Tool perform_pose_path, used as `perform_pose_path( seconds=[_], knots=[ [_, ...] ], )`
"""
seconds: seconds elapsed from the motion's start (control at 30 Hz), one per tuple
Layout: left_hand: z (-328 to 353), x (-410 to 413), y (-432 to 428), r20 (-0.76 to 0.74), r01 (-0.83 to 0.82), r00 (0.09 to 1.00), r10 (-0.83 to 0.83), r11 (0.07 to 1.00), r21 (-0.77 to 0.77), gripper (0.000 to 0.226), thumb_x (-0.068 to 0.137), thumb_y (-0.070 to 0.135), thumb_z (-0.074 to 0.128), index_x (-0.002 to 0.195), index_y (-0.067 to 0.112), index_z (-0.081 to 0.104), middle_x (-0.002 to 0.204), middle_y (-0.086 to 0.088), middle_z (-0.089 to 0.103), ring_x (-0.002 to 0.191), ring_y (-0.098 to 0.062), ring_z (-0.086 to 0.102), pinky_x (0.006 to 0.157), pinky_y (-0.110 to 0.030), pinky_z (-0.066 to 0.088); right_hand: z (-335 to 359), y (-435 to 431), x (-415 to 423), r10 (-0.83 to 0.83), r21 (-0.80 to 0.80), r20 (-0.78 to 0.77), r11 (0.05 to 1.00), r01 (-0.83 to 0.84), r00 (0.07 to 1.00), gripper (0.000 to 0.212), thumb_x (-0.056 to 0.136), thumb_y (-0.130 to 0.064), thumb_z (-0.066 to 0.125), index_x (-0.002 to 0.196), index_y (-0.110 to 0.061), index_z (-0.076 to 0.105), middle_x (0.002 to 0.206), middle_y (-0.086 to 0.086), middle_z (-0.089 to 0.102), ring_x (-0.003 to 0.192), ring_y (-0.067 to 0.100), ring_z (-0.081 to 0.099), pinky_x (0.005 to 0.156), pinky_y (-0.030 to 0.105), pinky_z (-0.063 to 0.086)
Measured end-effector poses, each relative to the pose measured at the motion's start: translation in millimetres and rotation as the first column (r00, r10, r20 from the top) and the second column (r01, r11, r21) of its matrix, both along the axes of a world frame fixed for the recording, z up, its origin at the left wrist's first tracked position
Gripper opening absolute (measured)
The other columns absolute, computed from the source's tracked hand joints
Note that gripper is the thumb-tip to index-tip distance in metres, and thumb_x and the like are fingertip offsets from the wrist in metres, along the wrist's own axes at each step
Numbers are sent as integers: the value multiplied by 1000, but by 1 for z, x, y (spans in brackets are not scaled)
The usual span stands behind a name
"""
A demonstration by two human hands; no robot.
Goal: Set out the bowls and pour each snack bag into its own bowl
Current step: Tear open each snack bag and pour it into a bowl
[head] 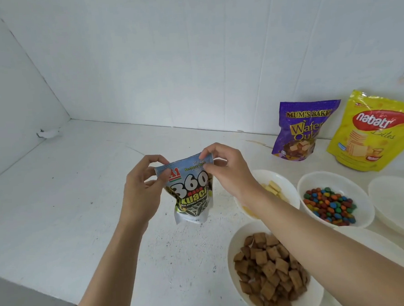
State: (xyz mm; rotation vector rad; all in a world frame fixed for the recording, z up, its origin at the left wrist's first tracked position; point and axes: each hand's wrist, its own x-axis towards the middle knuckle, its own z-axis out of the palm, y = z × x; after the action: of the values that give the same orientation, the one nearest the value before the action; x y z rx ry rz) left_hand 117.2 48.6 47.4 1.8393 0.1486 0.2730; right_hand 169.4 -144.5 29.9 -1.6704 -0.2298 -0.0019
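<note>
A small sunflower seed bag [191, 193] marked "360 Kuaci" hangs upright above the white table. My left hand [142, 187] pinches its top left corner and my right hand [225, 169] pinches its top right corner. To the right stand white bowls: one with brown square biscuits [269, 270], one with coloured candies [329, 204], one with pale yellow wafers [275, 188] partly hidden by my right forearm, and one holding nothing [398, 202] at the far right.
A purple Mum's Bake wafer bag [301, 130] and a yellow Nabati Bites bag [370, 130] stand against the back wall at the right. White walls close off the back and left. The table's front edge runs at lower left.
</note>
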Motion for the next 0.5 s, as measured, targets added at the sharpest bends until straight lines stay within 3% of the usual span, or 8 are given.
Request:
perform_pose_path(
  seconds=[0.1,0.23,0.4,0.5],
  knots=[
    [-13,-6,3,-64,27,998,-26,999,22,19,99,9,65,95,28,64,85,-1,78,75,-17,75,52,-17,49,-11,2,-10,2,4,-49,1000,-2,999,28,86,8,59,91,-17,68,96,4,70,93,29,71,79,41,61],
    [-20,-6,5,-99,15,995,-14,1000,11,12,100,12,64,99,23,66,85,-3,78,67,-7,73,48,-15,46,-15,3,-15,22,-4,-45,1000,-22,999,24,86,0,69,98,-20,72,95,-1,73,84,16,70,73,32,59],
    [-23,-1,7,-100,-20,995,25,999,42,7,97,12,68,102,16,70,88,-4,75,64,0,71,45,-10,42,-11,10,-9,51,-147,66,988,-41,997,20,81,-6,76,90,-24,77,94,-3,72,93,17,67,77,36,60],
    [-24,-1,10,-97,-40,994,47,996,80,7,94,15,72,99,21,73,91,1,75,71,-1,73,47,-11,45,-5,15,-7,83,-239,140,970,-47,987,20,79,-4,76,89,-21,80,92,-6,72,88,8,66,73,25,56]
  ],
)
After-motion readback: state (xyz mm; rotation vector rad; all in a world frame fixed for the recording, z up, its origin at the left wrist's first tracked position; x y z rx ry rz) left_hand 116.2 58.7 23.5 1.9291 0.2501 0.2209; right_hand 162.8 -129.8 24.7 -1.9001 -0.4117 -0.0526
